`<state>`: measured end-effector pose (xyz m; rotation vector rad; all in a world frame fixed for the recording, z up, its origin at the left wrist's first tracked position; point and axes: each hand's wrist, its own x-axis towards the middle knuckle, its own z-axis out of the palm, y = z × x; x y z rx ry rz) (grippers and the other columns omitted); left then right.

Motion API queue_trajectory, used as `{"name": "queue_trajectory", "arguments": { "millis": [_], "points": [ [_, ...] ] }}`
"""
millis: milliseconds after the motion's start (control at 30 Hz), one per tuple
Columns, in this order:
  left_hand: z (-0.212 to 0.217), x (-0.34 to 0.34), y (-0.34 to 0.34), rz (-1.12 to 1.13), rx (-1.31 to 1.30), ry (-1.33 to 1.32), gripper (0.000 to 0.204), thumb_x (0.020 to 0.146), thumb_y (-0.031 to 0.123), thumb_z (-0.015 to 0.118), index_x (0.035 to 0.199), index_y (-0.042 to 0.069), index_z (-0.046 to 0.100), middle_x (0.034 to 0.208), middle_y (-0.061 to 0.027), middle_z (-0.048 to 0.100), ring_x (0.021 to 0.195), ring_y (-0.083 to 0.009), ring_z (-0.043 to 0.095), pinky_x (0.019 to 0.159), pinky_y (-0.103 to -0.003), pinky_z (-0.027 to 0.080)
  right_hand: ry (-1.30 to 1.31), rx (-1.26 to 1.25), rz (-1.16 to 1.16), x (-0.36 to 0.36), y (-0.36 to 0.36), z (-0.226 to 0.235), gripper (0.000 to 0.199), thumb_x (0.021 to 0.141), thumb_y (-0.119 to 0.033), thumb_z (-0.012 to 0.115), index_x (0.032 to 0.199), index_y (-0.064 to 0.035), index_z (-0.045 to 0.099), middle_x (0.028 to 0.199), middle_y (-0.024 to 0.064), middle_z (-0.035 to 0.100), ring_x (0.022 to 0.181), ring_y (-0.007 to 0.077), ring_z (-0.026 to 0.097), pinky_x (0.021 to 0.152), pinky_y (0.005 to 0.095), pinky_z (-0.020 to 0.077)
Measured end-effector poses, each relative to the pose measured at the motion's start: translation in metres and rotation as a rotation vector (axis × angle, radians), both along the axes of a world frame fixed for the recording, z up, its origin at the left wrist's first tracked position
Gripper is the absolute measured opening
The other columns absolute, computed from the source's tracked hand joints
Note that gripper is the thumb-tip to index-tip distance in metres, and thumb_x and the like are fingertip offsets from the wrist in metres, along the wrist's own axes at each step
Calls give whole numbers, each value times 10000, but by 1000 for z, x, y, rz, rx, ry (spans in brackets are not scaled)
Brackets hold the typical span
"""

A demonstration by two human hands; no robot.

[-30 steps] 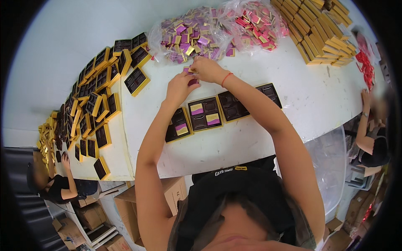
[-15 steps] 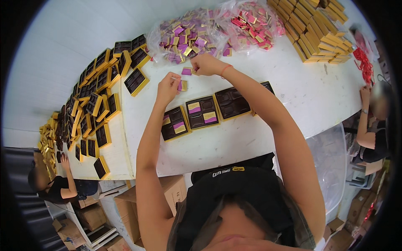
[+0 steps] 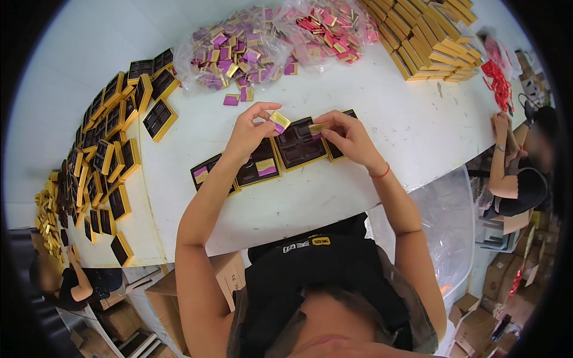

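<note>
Hands pulled back; left hand (image 3: 253,132) pinches foil square (image 3: 279,122).

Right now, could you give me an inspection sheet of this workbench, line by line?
Surface: white table, well lit.
Job's things: row of dark gold-rimmed trays before the person; some compartments hold purple-and-gold packets.
Clutter: clear bags of purple packets and pink packets, stacked gold boxes, many empty trays at left.
Grippers: none; left hand pinches one purple-and-gold packet, right hand pinches another packet, both above the trays.
Cables: nothing seen.
Surroundings: cardboard cartons under the table, a clear plastic bag, other people at both table ends.
</note>
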<state>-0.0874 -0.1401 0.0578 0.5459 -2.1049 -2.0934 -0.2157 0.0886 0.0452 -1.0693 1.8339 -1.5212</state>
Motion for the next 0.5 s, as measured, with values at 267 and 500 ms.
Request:
{"name": "queue_trajectory", "arguments": {
  "millis": [267,500],
  "points": [
    [-23,6,14,-3,-491,58,162,827,70,728,914,46,594,865,-33,643,831,-168,631,811,-312,493,477,50,-56,11,2,-14,192,849,-7,693,1036,-47,676,897,36,647,833,170,580,746,294,479],
    [-32,18,25,12,-894,47,275,792,159,769,1030,82,653,1126,-84,603,971,-279,563,856,-392,451,589,-24,1,11,0,-17,121,786,-72,742,905,-86,727,820,20,584,825,203,544,766,339,427]
  ]
}}
